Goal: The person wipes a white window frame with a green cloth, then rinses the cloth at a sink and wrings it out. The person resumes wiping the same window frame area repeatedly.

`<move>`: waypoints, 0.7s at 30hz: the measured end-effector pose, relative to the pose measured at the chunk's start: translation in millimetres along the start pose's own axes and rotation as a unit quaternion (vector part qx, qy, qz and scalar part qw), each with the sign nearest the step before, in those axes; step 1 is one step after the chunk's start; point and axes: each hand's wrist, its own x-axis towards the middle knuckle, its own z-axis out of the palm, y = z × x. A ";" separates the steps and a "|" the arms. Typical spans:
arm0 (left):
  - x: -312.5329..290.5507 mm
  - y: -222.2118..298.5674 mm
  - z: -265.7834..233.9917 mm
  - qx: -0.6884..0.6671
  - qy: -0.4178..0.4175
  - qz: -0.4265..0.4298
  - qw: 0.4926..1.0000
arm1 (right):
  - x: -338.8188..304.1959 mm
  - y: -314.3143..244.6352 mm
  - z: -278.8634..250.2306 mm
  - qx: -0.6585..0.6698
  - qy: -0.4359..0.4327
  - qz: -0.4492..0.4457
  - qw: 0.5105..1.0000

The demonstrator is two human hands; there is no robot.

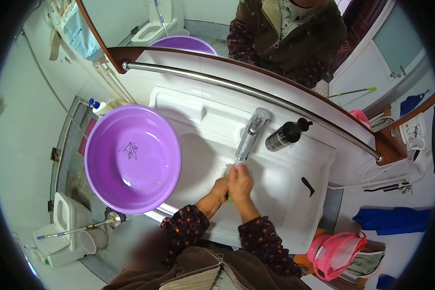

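Both my hands are together over the white sink, just below the spout of the chrome faucet. My left hand is closed, its fingers partly behind the other hand. Against it presses my right hand, also closed, with the knuckles up. A small bit of green shows between the palms; its kind is hidden. Something clear and whitish, perhaps water, shows by the fingertips. A large purple basin with a star-like drawing inside rests on the sink's left side.
Right of the faucet stands a black pump bottle; a small black handle-like piece lies farther right. A steel rail runs below the mirror. A white pump bottle sits behind the basin. A pink bucket stands lower right.
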 end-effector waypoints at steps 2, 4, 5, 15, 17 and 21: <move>-8.5 -0.4 16.5 0.073 0.071 -0.058 0.993 | 19.2 46.8 -8.4 -0.041 -0.028 0.096 0.994; -7.1 4.2 16.6 0.115 0.059 -0.003 0.992 | 26.7 68.2 -13.3 0.023 -0.048 0.195 0.979; -5.1 7.3 16.1 0.134 0.055 0.027 0.989 | 25.8 70.4 -14.7 0.092 -0.046 0.232 0.967; 38.1 14.1 -22.2 0.103 0.091 -0.012 0.990 | -9.7 -19.5 -8.1 0.267 -0.114 0.102 0.951; 28.0 8.0 -10.6 0.127 0.077 -0.011 0.989 | -5.1 -31.1 -8.0 0.104 -0.074 -0.008 0.992; 12.6 4.0 1.9 0.140 0.045 -0.016 0.989 | 10.9 12.5 -6.1 -0.001 -0.032 0.027 0.999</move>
